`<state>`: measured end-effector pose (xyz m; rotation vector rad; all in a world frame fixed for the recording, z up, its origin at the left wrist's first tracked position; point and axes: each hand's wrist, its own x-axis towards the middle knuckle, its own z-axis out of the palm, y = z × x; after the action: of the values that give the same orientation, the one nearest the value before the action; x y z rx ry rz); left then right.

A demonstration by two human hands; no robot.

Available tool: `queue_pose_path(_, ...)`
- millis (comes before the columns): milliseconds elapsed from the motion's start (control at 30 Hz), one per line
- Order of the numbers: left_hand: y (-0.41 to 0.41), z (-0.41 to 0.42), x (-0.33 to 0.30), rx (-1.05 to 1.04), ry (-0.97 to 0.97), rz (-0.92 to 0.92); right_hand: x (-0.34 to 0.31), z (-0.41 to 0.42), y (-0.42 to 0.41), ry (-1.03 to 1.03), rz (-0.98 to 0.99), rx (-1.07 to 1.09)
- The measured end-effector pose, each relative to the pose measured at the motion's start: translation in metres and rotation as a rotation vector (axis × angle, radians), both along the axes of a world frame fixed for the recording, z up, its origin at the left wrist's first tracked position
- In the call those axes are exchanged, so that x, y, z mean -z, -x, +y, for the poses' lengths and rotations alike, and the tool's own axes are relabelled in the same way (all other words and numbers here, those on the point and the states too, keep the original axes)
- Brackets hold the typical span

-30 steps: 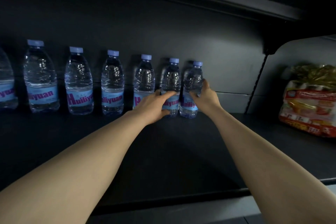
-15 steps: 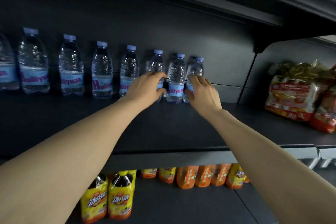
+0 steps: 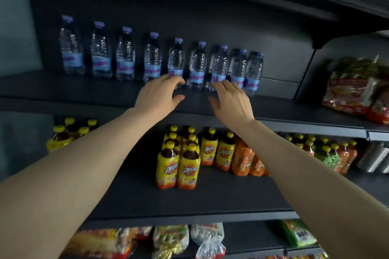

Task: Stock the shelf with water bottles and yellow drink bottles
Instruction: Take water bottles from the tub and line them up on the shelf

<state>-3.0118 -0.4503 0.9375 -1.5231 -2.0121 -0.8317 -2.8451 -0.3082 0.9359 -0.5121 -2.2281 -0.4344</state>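
Observation:
Several clear water bottles (image 3: 197,65) with blue labels and caps stand in a row at the back of the upper dark shelf (image 3: 273,107). My left hand (image 3: 157,94) and my right hand (image 3: 229,105) hover just in front of the row, fingers loosely curled, holding nothing. One shelf lower stand yellow drink bottles (image 3: 179,166) with yellow caps, grouped in the middle, and a second yellow group (image 3: 69,132) sits at the left behind my forearm.
Orange drink bottles (image 3: 246,160) stand right of the yellow ones, with more mixed bottles (image 3: 328,151) further right. Red snack bags (image 3: 353,92) lie on the upper shelf at right. Bagged goods (image 3: 168,239) fill the bottom shelf.
Both hands have let go of the rightmost water bottles and drawn back toward me. The view has pulled back and tilted down, revealing the lower shelves.

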Motion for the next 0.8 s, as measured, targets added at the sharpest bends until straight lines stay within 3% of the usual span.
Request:
queue_pose_path(333,0.006,-0.155,0.106,-0.131,0.020,-0.042,0.100,-0.127,0.024,0.085,-0.028,-0.178)
queue_pose_path(800,0.003,-0.255,0.375,-0.310,0.179,-0.318,0.368,-0.217,0.050,0.421,-0.321,-0.444)
